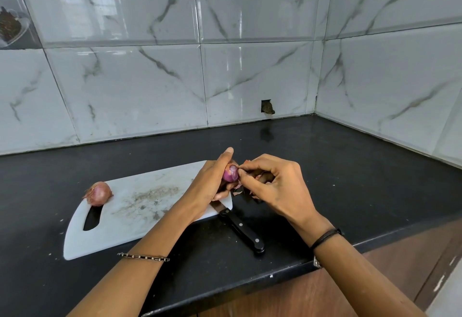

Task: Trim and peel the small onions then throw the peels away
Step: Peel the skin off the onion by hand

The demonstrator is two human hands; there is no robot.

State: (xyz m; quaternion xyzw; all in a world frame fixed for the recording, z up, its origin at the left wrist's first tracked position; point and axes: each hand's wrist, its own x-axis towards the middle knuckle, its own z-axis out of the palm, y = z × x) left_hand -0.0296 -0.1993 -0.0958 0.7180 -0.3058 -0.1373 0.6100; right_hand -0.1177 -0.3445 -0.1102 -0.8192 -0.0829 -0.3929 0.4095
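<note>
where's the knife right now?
Head view: the knife lies on the counter, centre-right, its blade at the board's right corner beneath the left hand, handle pointing toward the counter's front edge.

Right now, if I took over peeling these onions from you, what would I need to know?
Left hand: holds the onion, which is mostly bare and purple.
Right hand: pinches peel coming off that onion.
Loose peels lie on the counter under the hands.
The second onion sits unpeeled on the left end of the cutting board.
The knife lies with its blade on the board's corner and its handle on the counter.
Done: the first onion is nearly peeled.
Left: finish it, trim and peel the second, then throw away the peels. No bin is in view.
</note>
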